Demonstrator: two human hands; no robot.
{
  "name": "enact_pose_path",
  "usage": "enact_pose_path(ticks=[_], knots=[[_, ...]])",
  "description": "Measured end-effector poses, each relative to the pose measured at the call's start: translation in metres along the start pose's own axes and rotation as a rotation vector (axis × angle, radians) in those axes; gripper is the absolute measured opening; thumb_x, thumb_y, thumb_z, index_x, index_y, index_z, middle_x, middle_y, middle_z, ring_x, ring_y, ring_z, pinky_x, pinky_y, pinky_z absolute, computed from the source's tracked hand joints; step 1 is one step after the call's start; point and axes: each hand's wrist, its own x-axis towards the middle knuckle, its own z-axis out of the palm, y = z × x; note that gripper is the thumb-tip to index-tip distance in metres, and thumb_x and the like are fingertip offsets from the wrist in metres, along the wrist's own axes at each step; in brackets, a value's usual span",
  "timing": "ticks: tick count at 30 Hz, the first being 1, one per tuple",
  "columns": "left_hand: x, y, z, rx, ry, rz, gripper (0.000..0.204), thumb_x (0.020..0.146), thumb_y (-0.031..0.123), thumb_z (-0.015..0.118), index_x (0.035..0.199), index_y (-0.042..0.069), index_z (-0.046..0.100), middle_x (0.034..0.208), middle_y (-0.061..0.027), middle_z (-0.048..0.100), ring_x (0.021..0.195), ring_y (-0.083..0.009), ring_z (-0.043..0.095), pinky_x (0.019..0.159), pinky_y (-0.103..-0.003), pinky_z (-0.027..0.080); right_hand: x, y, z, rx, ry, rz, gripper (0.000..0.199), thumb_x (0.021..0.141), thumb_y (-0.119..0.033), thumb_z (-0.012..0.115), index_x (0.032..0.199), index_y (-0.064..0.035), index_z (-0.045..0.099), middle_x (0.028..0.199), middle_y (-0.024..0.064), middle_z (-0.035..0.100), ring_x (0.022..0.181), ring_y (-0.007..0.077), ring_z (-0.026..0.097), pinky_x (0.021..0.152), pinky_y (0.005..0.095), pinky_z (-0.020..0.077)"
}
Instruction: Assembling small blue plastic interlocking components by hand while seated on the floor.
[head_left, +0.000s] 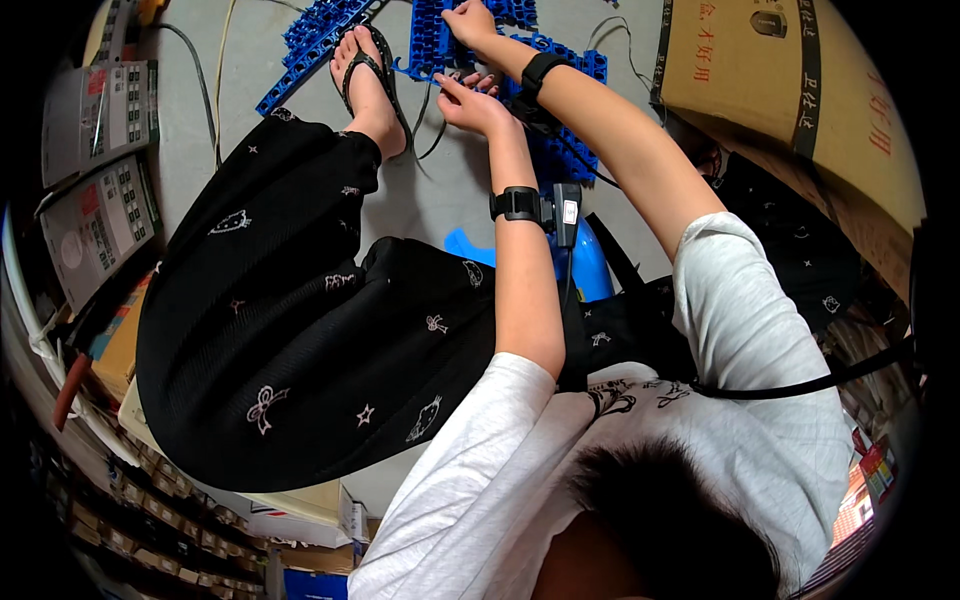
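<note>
In the head view, blue plastic strips [425, 45] with rows of small clip-like cells lie at the top centre. My right hand [470, 22] is closed at the upper edge of this group, its fingertips pinching one blue strip. Just below, my left hand [478, 108] is turned partly palm up, fingers apart, with its fingertips close to the strip's lower corner. Whether they touch it I cannot tell. More blue strips [568, 150] lie under and beside my right forearm. A long blue strip [300, 65] slants across the floor by my sandalled foot [370, 90].
Large cardboard boxes [740, 60] stand at the right. Printed grey packages [100, 120] are stacked at the left. A bright blue plastic object [590, 260] sits below my left wrist, which carries a strapped device [565, 215]. Thin cables [200, 80] run over the grey floor.
</note>
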Motion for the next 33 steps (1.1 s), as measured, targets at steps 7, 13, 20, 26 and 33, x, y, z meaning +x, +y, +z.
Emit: enact_pose_path(ticks=[7,13,20,26,33], knots=[[0.002,0.003,-0.005,0.03,0.002,0.017,0.036,0.089,0.038,0.043,0.08,0.003,0.042,0.066,-0.0064,0.052,0.052,-0.0141,0.051,0.04,-0.022,0.037,-0.009,-0.026,-0.062,0.671,-0.224,0.236,0.029,0.073,-0.017,0.066,0.077,0.0079,0.052,0.069,0.0153,0.062,0.046,0.012,0.053,0.039,0.0233,0.0431],[-0.006,-0.001,-0.004,-0.015,-0.008,-0.013,0.035,0.089,0.036,0.043,0.084,0.001,0.041,0.072,-0.01,0.053,0.06,-0.0197,0.056,0.051,-0.028,0.051,-0.05,-0.042,-0.148,0.665,-0.558,0.167,0.026,0.081,-0.021,0.059,0.091,0.0025,0.056,0.089,0.0126,0.064,0.075,0.0173,0.064,0.049,0.0183,0.047],[-0.016,-0.009,-0.002,0.022,-0.154,-0.055,0.036,0.09,0.036,0.041,0.089,0.0,0.04,0.075,-0.0116,0.055,0.064,-0.0197,0.058,0.044,-0.028,0.045,-0.108,-0.011,-0.217,0.602,-0.763,0.315,0.04,0.072,-0.014,0.068,0.101,0.005,0.049,0.08,0.0122,0.063,0.058,0.0118,0.06,0.047,0.0193,0.0473],[-0.036,-0.014,0.006,0.092,-0.349,0.003,0.038,0.089,0.038,0.042,0.092,0.001,0.044,0.085,-0.0145,0.06,0.068,-0.0232,0.061,0.049,-0.028,0.046,-0.132,0.007,-0.24,0.589,-0.63,0.156,0.027,0.076,-0.025,0.065,0.075,0.0015,0.062,0.066,0.0082,0.063,0.056,0.0107,0.059,0.046,0.0198,0.0445],[-0.051,-0.02,0.008,0.096,-0.515,0.044,0.035,0.089,0.035,0.045,0.089,0.0,0.041,0.087,-0.0178,0.059,0.067,-0.0272,0.062,0.053,-0.033,0.051,-0.149,0.029,-0.239,0.428,-0.371,-0.064,0.027,0.076,-0.027,0.066,0.081,-0.0004,0.065,0.057,0.0005,0.057,0.05,0.005,0.046,0.045,0.0221,0.0351]])
